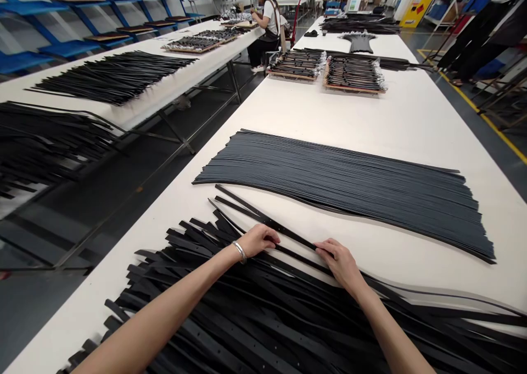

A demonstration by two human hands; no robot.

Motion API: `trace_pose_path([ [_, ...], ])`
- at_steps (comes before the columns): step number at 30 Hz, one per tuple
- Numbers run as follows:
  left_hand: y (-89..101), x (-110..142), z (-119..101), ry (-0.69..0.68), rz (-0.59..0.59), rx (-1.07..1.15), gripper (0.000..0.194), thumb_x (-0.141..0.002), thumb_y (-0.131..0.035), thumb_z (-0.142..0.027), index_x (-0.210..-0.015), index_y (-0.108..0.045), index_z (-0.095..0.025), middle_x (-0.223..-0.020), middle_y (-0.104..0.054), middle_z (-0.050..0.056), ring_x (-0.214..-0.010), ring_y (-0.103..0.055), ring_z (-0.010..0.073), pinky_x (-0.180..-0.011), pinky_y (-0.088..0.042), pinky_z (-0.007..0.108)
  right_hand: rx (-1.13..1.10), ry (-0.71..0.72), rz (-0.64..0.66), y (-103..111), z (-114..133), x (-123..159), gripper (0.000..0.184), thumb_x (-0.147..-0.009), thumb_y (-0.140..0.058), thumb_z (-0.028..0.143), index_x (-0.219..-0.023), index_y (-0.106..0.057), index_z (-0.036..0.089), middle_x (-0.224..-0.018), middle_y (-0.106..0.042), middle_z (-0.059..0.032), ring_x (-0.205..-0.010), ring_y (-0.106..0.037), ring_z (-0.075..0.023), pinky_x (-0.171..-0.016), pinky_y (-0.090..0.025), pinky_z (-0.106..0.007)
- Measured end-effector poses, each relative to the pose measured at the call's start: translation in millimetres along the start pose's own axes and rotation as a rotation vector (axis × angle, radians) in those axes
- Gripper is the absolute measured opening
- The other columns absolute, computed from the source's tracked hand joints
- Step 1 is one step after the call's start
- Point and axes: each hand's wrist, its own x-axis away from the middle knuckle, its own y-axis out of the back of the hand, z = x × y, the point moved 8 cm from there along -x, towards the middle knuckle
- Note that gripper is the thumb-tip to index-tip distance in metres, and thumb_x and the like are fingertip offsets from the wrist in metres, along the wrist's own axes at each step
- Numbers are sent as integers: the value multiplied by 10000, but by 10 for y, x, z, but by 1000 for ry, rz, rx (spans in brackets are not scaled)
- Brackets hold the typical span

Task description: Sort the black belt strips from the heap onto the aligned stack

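The left hand (pixel 257 240) and right hand (pixel 340 265) lie palm-down, fingers slightly curled, on a black leather belt strap (pixel 284 232) (can't tell if either's pinching it). Strap runs diagonally, far tip up-left, nearer the left hand, w/ a fanned pile of straps (pixel 247 322) below on the white surface (pixel 329 113).

Heads up, the bottom edge chops off both forearms (pixel 164 319) and the big pile of black strips (pixel 247 319), and that pile runs out past the right edge too. The left hand (pixel 257 240) and right hand (pixel 340 264) sit over a few loose strips (pixel 267 223), so you can't see what's under the palms or whether they're actually gripping. Another black pile (pixel 41 138) gets cut off at the left edge. The person at upper right (pixel 473 39) is just legs, with the rest out of frame. The bundles on the far wooden trays (pixel 353 74) are too small to make out, and so is any label on the yellow cabinet (pixel 415 9).
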Motion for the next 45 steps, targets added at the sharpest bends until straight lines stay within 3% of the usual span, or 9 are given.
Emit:
trace_pose_path([
  [10, -172, 358, -394, -328, 18, -644, 78, -811, -472, -111, -820, -495, -185, -834, -547, 46, -803, -493, 179, -788, -400, 287, -6, 0, -15, -1, 7, 19, 323, -906, -430, 414, -1052, -674, 260, -909, -609, -62, -860, -571, -210, -768, -452, -330],
  [15, 31, 233, -230, -71, -11, -310, 89, -791, -571, -250, -820, -524, -180, -717, -530, -22, -644, -463, 121, -623, -383, 229, 15, -12, -15, 9, 4, 22, 313, -904, -434, 411, -1055, -671, 271, -927, -612, -58, -872, -573, -208, -770, -456, -333],
  [19, -4, 86, -201, -62, 84, 6, 94, -775, -621, -244, -792, -600, -154, -765, -602, -8, -711, -537, 114, -661, -418, 207, 18, -11, -10, -5, -5, 14, 311, -903, -439, 417, -1046, -673, 270, -921, -610, -56, -864, -575, -206, -770, -461, -332],
  [23, 51, -5, -231, -115, -162, -200, 123, -795, -579, -112, -888, -610, -186, -817, -599, 0, -805, -535, 137, -747, -417, 243, 49, 7, -38, 2, 41, 51, 310, -921, -421, 419, -1062, -662, 284, -937, -599, -55, -898, -565, -208, -787, -463, -335],
  [29, 5, 84, -460, -155, -342, -613, 131, -894, -482, -186, -789, -560, -182, -875, -560, 58, -875, -460, 204, -798, -366, 340, 201, 199, -32, -32, 249, 157, 328, -946, -400, 355, -1218, -564, 273, -1034, -574, -82, -971, -526, -225, -860, -454, -388],
  [35, -248, 341, -348, -151, -23, -584, 68, -857, -579, -229, -814, -538, -195, -851, -582, 24, -838, -494, 186, -738, -355, 301, 385, 286, 3, -148, 269, 226, 411, -956, -302, 194, -1336, -445, 259, -1074, -558, -106, -988, -496, -242, -860, -436, -435],
  [39, -274, 350, -251, -133, 53, -536, 48, -821, -616, -175, -812, -574, -197, -847, -600, 15, -846, -512, 179, -750, -360, 295, 344, 284, -35, -141, 261, 218, 390, -955, -330, 208, -1311, -475, 275, -1026, -565, -93, -966, -509, -229, -837, -451, -405],
  [41, -214, 281, -302, -184, -13, -500, 69, -838, -589, -173, -773, -581, -195, -814, -592, 15, -835, -501, 176, -756, -371, 294, 304, 263, -61, -116, 246, 180, 365, -956, -341, 222, -1269, -519, 279, -996, -571, -84, -935, -520, -215, -805, -464, -375],
  [45, 65, 125, -378, -266, -350, -489, 102, -836, -582, -169, -737, -559, -181, -1005, -579, 52, -989, -458, 206, -889, -368, 353, 282, 212, -112, -57, 235, 103, 310, -955, -374, 266, -1171, -596, 267, -949, -586, -67, -885, -538, -196, -745, -477, -334],
])
